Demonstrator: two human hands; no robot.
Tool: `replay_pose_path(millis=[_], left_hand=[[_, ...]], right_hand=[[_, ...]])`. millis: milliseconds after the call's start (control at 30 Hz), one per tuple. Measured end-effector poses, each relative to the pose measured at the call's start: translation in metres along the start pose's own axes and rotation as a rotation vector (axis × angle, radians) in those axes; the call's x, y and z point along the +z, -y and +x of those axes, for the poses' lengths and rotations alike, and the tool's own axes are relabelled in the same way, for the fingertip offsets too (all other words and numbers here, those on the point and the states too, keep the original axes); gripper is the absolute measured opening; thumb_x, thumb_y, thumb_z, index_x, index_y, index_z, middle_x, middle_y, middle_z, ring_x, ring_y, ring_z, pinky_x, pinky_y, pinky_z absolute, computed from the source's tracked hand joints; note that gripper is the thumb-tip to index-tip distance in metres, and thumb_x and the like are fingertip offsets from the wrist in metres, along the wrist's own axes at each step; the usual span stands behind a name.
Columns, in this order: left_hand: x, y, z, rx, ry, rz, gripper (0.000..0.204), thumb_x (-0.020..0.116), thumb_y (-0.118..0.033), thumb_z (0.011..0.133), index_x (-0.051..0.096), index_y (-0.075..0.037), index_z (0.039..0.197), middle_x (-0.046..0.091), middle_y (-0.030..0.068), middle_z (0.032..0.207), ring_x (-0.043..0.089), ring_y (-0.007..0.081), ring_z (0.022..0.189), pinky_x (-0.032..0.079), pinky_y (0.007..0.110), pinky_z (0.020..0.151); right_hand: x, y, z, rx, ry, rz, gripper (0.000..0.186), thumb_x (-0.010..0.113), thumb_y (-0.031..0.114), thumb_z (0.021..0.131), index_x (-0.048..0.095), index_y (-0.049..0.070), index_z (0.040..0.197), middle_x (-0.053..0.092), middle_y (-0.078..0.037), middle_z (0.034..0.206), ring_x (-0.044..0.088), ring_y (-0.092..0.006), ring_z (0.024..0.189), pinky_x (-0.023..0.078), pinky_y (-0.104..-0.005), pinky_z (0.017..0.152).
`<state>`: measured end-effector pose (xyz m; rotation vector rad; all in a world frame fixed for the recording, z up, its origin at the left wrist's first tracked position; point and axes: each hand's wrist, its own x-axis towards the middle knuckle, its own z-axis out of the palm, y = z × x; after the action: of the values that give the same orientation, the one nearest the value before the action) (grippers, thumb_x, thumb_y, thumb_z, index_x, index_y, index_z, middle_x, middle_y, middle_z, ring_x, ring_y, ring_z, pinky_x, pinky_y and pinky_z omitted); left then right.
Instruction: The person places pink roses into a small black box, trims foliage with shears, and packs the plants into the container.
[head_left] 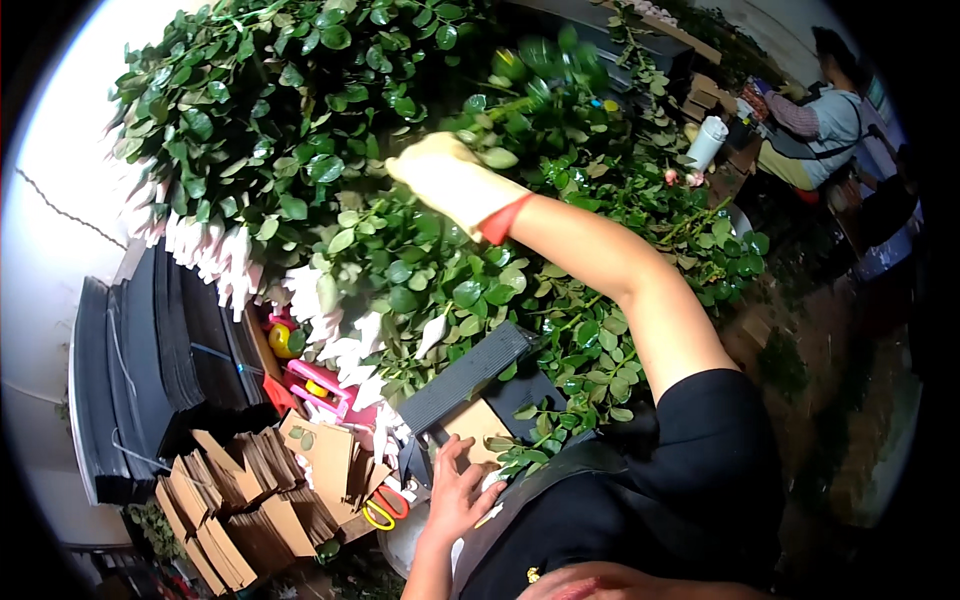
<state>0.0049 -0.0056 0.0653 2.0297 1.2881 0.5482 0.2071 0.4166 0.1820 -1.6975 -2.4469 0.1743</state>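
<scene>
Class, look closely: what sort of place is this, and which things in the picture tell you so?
Probably a workroom for sorting or packing cut flowers. Leafy stems are heaped up, many ending in pale heads; folded brown cardboard sits in stacks beside them.

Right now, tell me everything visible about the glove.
The glove is pale cream-yellow, with an orange-red cuff at the wrist. It looks like smooth, flexible rubber or coated fabric, though the type can't be confirmed. It is worn on the right hand, above the leafy stems near the upper middle of the view, finger end toward the upper left. The cuff meets the bare forearm. Blur hides finger detail and whether it grips a stem.
</scene>
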Motion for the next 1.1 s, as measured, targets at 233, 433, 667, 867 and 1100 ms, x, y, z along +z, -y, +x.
replay_pose_path(millis=[233,433,667,867,1100], left_hand=[[-0.001,0.011,-0.008,0.010,-0.008,-0.002,0.036,0.084,-0.039,0.090,0.079,-0.009,0.108,0.053,0.0230,0.145,0.043,0.0499,0.144,0.038,0.060,0.120],[-0.004,0.009,-0.004,0.056,-0.008,0.003,0.034,0.085,-0.035,0.089,0.077,-0.006,0.106,0.051,0.0229,0.146,0.044,0.0493,0.143,0.038,0.059,0.119],[0.007,0.002,-0.006,-0.026,-0.018,-0.012,0.034,0.089,-0.028,0.083,0.078,-0.007,0.107,0.051,0.0239,0.149,0.042,0.0506,0.147,0.038,0.058,0.119],[0.011,0.000,-0.002,-0.046,-0.026,-0.050,0.031,0.090,-0.021,0.083,0.077,-0.004,0.105,0.051,0.0244,0.150,0.040,0.0530,0.149,0.037,0.058,0.120],[-0.006,0.002,-0.012,0.085,-0.201,0.029,0.029,0.082,-0.031,0.091,0.079,-0.011,0.111,0.061,0.0165,0.145,0.044,0.0438,0.151,0.030,0.063,0.125]], right_hand=[[0.070,-0.040,-0.070,-0.381,0.077,-0.281,0.058,0.062,0.009,0.097,0.052,0.008,0.153,0.064,-0.016,0.141,0.072,-0.0359,0.110,0.060,-0.0452,0.095],[-0.003,-0.062,-0.057,-0.553,0.065,0.168,0.074,0.072,0.028,0.096,0.044,0.008,0.162,0.053,-0.021,0.160,0.057,-0.0366,0.140,0.045,-0.0436,0.122],[-0.008,-0.034,-0.162,-0.660,-0.054,0.372,0.058,0.063,0.032,0.104,0.053,0.006,0.155,0.060,-0.020,0.151,0.059,-0.0383,0.136,0.048,-0.0478,0.115],[-0.033,-0.046,-0.293,-0.498,0.052,0.475,0.048,0.065,0.025,0.102,0.061,0.006,0.146,0.068,-0.016,0.139,0.065,-0.0348,0.124,0.054,-0.0469,0.108],[-0.048,-0.046,-0.366,-0.228,-0.028,0.494,0.054,0.067,0.020,0.102,0.058,0.003,0.152,0.061,-0.018,0.154,0.055,-0.0330,0.145,0.041,-0.0435,0.122]])
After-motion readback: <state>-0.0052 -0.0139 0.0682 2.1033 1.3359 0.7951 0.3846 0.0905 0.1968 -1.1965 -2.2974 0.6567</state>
